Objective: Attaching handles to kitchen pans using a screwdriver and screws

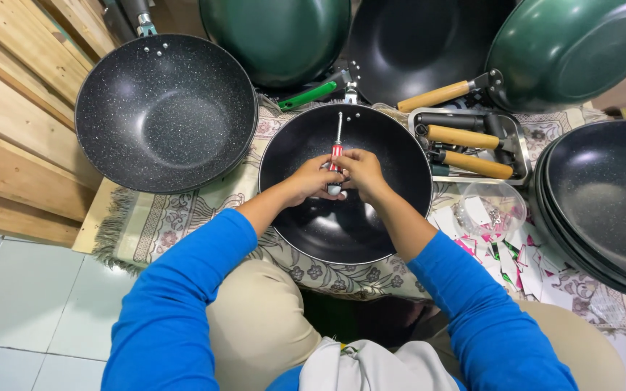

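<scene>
Both your hands meet over the middle of the black wok, which sits on the patterned cloth right in front of your knees. Your left hand and right hand have fingers curled tight round the red handle of a screwdriver, pinching it from both sides, prob. to keep it steady. Its shaft points far, tip near the wok's far rim where the handle bracket sits. The wok's inside is dark, smooth, w/ a soft sheen. Wooden handles lie in a tray at right; a speckled wok leans at left.
</scene>
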